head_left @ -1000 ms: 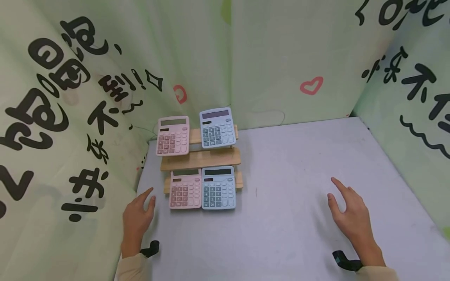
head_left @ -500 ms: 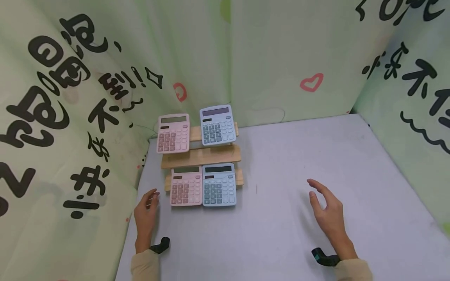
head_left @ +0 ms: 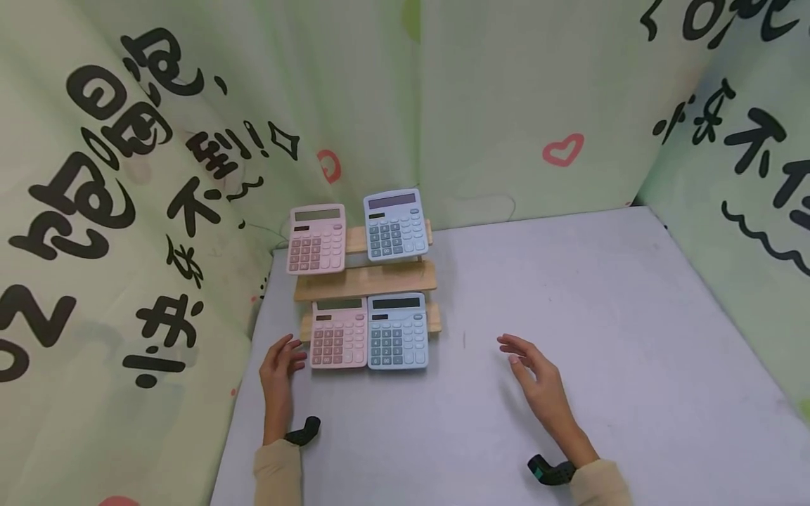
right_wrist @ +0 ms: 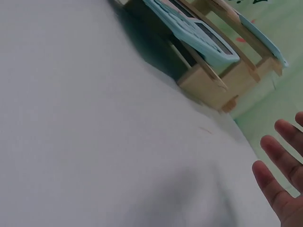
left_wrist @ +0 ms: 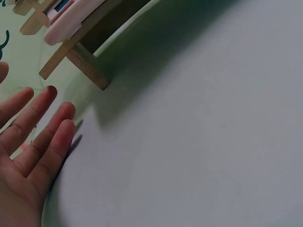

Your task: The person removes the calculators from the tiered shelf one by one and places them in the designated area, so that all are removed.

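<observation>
A tiered wooden rack (head_left: 365,281) stands at the table's back left, carrying calculators. On its top tier lean a pink calculator (head_left: 316,239) at left and a blue calculator (head_left: 396,225) at right, with a gap between. Lower down, a second pink calculator (head_left: 339,334) and a second blue calculator (head_left: 398,332) sit side by side; the middle tier shows bare wood. My left hand (head_left: 278,372) is just left of the lower pink calculator, fingers loosely bent, holding nothing. To the right of the rack, my right hand (head_left: 538,383) hovers over the table, fingers relaxed and apart from everything.
The white table (head_left: 569,295) extends to the right of the rack. Green curtains (head_left: 481,105) with black lettering and red hearts enclose the back and both sides. A black wrist device (head_left: 550,469) sits on each wrist.
My right hand has moved left across the table towards the rack. My left hand has shifted slightly right, closer to the lower pink calculator. The calculators stay in place on the rack.
</observation>
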`<action>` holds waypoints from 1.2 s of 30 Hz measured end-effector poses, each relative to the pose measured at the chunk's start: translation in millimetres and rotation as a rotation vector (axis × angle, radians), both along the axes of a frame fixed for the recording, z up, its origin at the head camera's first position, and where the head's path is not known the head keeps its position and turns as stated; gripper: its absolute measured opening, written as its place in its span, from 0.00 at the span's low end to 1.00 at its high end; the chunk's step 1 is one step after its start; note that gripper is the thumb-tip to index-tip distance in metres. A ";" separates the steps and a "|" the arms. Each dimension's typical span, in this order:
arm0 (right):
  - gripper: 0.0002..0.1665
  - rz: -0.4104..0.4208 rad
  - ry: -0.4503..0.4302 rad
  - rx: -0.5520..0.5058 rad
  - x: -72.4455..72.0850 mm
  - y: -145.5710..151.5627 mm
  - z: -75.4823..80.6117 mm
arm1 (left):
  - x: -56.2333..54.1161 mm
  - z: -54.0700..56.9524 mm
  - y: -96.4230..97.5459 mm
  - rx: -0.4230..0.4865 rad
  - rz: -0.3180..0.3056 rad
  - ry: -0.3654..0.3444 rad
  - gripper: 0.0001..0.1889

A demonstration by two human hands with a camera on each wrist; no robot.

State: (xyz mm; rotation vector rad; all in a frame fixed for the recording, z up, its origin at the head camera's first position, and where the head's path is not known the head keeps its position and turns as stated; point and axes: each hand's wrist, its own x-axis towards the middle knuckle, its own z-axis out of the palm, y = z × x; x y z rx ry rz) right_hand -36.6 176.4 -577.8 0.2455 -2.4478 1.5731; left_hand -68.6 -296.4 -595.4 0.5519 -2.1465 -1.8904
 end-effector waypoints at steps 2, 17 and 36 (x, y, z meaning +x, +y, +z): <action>0.23 0.035 -0.027 -0.047 3.1 -7.7 -2.6 | -3.2 0.4 1.4 -0.002 -0.014 -0.024 0.24; 0.25 0.242 -0.353 -0.370 5.0 -46.5 -23.5 | -27.7 -0.3 2.0 0.107 -0.063 -0.199 0.22; 0.31 0.385 -0.631 -0.564 -36.4 -82.1 -14.9 | -33.1 -4.6 2.0 0.120 -0.025 -0.237 0.24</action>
